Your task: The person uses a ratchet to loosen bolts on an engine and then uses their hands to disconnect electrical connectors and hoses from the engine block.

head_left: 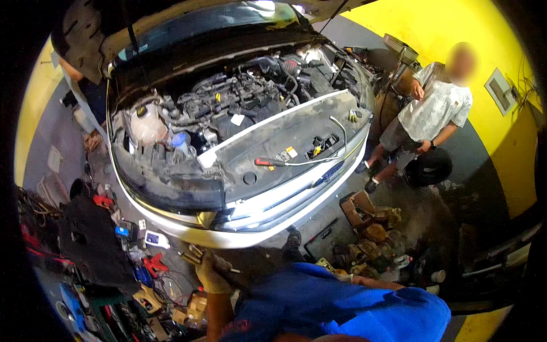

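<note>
My gloved left hand [213, 273] is low in the centre, closed around some small metal tools [196, 255], below the front bumper [256, 227] of a white car with its bonnet raised. My right hand [345, 277] shows only slightly beside my blue shirt, its fingers mostly hidden. The engine bay [228, 97] is uncovered, with a coolant tank [145, 125] at its left. On the black front panel lies a bent metal rod with a red handle [268, 162], near small loose parts [354, 115].
A person [430, 114] stands at the right beside a tyre [427, 168]. Another person's arm [74, 71] shows behind the car at left. Several tools [154, 265] cover the floor at lower left. Boxes and parts [359, 208] lie below the bumper at right.
</note>
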